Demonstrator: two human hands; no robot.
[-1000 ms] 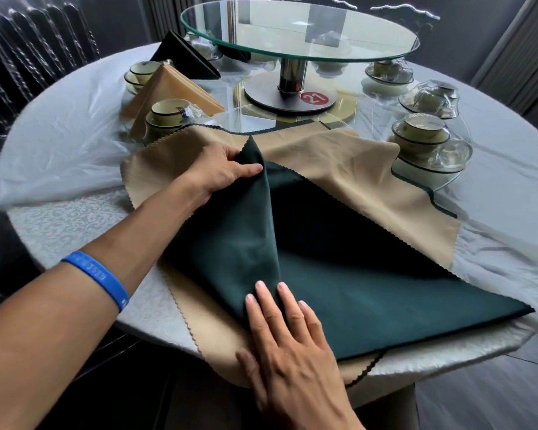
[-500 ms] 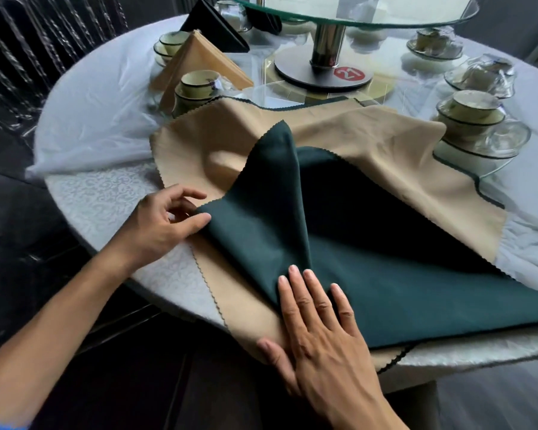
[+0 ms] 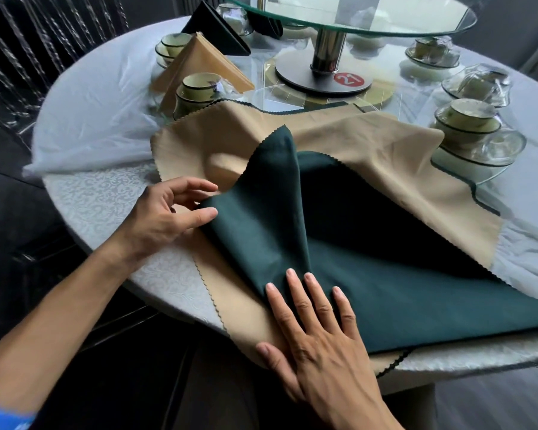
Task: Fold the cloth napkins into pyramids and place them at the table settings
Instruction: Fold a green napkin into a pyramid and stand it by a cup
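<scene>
From my head view, the green napkin (image 3: 370,259) lay over the tan napkin (image 3: 370,141) at the table's (image 3: 90,206) near edge. My right hand (image 3: 317,330) pressed flat with fingers spread on its lower fold, while my left hand (image 3: 165,215) pinched its left corner.

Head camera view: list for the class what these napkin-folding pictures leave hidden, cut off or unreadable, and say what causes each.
- Green napkin: its right part runs past the head view's right edge.
- Tan napkin: its middle is covered by the green napkin.
- Glass turntable: its far half is cut by the top edge.
- Left hand: whether its fingertips grip the fold's edge cannot be told.
- Right hand: the palm hides the cloth beneath.
</scene>
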